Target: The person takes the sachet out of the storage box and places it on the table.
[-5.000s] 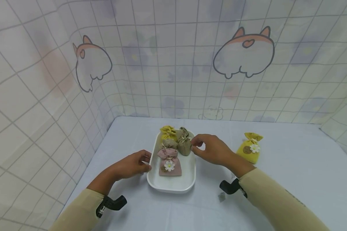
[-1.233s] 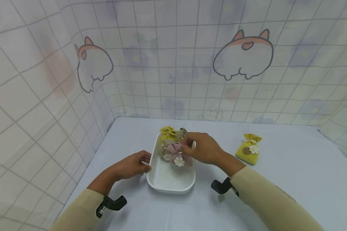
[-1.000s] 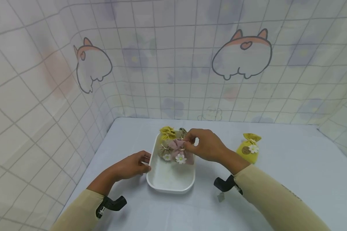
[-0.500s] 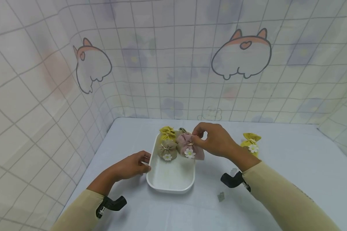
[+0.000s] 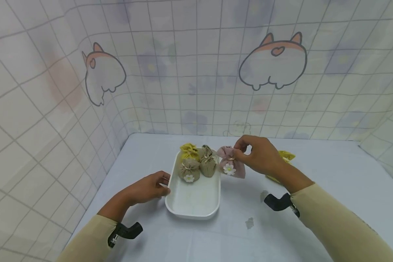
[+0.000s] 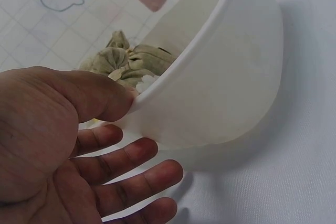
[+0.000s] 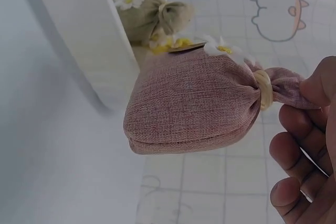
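Note:
My right hand [image 5: 260, 156] pinches the gathered neck of a pink cloth pouch [image 5: 231, 168] with a white flower on it. In the right wrist view the pouch [image 7: 194, 103] hangs off the table, just outside the tray's right wall. My left hand [image 5: 150, 187] rests at the left side of the white tray [image 5: 193, 213]. In the left wrist view the thumb touches the rim while relaxed fingers [image 6: 157, 177] spread beside the outer wall. Inside the tray sit a yellow pouch [image 5: 190, 152] and two grey-beige pouches, one in front [image 5: 189, 170], one at right [image 5: 207, 163].
Another yellow pouch [image 5: 285, 156] lies on the table to the right, mostly behind my right hand and forearm. Two small grey patches [image 5: 250, 223] show on the white tablecloth [image 5: 216, 240]. A patterned curtain [image 5: 196, 72] rises behind and at the sides.
The pink pouch, at first lying in the tray's front, has been gripped, lifted and carried right, over the rim. The front grey-beige pouch is now uncovered. My left hand has stayed put.

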`<state>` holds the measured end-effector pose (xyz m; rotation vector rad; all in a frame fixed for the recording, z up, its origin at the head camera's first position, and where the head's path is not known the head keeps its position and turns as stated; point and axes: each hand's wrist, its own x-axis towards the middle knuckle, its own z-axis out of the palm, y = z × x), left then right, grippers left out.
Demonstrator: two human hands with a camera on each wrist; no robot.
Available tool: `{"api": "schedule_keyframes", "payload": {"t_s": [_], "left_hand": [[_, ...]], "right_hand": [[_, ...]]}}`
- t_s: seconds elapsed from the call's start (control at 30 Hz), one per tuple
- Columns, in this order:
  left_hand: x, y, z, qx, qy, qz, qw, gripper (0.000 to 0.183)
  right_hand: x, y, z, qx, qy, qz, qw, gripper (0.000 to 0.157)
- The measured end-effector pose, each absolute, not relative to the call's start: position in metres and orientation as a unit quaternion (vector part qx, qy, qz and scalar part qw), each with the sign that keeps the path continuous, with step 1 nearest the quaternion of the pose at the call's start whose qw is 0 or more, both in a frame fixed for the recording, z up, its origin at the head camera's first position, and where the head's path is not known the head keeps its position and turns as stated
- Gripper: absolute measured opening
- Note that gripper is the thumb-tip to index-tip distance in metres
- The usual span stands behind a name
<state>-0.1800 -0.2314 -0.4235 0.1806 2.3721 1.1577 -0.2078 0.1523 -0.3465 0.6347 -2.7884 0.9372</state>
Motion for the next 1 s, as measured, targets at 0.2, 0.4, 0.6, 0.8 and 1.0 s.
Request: {"api": "schedule_keyframes", "payload": {"t_s": [0.2,0.4,0.6,0.8,1.0], "left_hand": [[-0.181,-0.231,-0.422,0.062,0.870,0.421,0.249,0.046],[-0.182,-0.230,-0.422,0.062,0.871,0.418,0.250,0.046],[-0.182,-0.231,-0.423,0.064,0.869,0.422,0.252,0.046],[-0.182,-0.231,-0.423,0.064,0.867,0.425,0.251,0.045],[-0.181,-0.231,-0.423,0.059,0.868,0.424,0.252,0.045]], "right_hand": [[-0.209,0.169,-0.347,0.195,-0.928,0.310,0.064,0.009],[-0.209,0.185,-0.349,0.173,-0.934,0.309,0.045,0.013],[-0.212,0.197,-0.354,0.149,-0.940,0.305,0.023,0.019],[-0.214,0.206,-0.361,0.140,-0.943,0.301,0.017,0.023],[-0.217,0.213,-0.364,0.129,-0.946,0.297,0.017,0.022]]}}
